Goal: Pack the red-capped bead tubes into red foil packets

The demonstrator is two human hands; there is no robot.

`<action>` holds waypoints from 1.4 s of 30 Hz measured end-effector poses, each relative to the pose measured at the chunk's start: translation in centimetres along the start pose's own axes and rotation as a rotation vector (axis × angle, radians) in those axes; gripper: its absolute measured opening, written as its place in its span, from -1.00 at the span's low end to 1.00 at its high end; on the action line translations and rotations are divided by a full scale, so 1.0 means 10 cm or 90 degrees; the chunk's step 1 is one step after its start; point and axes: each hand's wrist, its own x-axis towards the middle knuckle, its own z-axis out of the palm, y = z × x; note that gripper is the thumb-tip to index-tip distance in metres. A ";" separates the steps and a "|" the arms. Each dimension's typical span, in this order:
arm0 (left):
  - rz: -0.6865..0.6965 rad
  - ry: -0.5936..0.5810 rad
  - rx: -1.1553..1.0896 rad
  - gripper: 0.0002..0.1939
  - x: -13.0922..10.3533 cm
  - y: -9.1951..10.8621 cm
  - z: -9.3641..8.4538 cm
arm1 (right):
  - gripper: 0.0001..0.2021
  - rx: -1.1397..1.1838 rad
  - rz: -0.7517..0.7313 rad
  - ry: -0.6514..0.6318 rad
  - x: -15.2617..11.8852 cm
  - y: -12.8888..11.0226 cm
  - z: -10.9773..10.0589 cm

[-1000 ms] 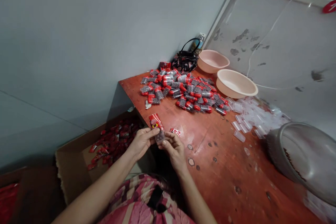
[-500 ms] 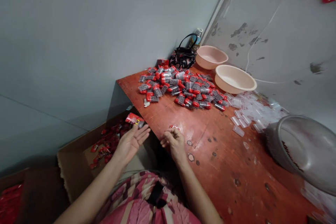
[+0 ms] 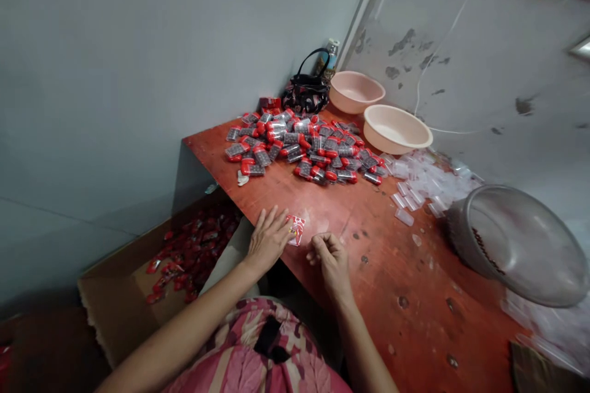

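My left hand [image 3: 270, 238] lies palm down at the table's near edge, fingers stretched out. Its fingertips reach onto a small flat red-and-white printed packet [image 3: 297, 231] on the tabletop. To the right of that packet is my right hand [image 3: 330, 261], its fingers curled in and thumb pressed against them. Whatever it may pinch is hidden. Beyond both hands lies a heap of small clear containers [image 3: 304, 141] with red caps and dark round contents.
Below the red table [image 3: 391, 331], at left, a cardboard box [image 3: 133, 295] holds many red packets [image 3: 198, 245]. Right of the heap are clear plastic tubes [image 3: 426, 181] and a grey basin [image 3: 520, 245]. Two pale basins [image 3: 397, 129] and a black handbag [image 3: 305, 95] stand behind.
My left hand has turned from palm up beside the table to palm down on the packet. A red packet that was in the air above the box beside it no longer shows there.
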 end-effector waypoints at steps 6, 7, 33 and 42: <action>0.011 0.072 -0.017 -0.76 -0.01 -0.05 0.12 | -0.82 -0.065 -0.041 0.042 0.07 0.04 0.04; 0.009 0.084 -0.041 -0.76 -0.01 -0.04 0.12 | -0.82 -0.069 -0.053 0.058 0.10 0.05 0.06; -0.674 0.229 -0.943 -0.76 -0.34 -0.38 -0.57 | -0.75 -0.852 -0.486 -0.210 1.52 -0.39 1.54; -0.788 0.403 -1.174 -0.96 -0.25 -0.49 -0.59 | -0.70 -0.599 -0.350 -0.250 0.89 -0.30 1.02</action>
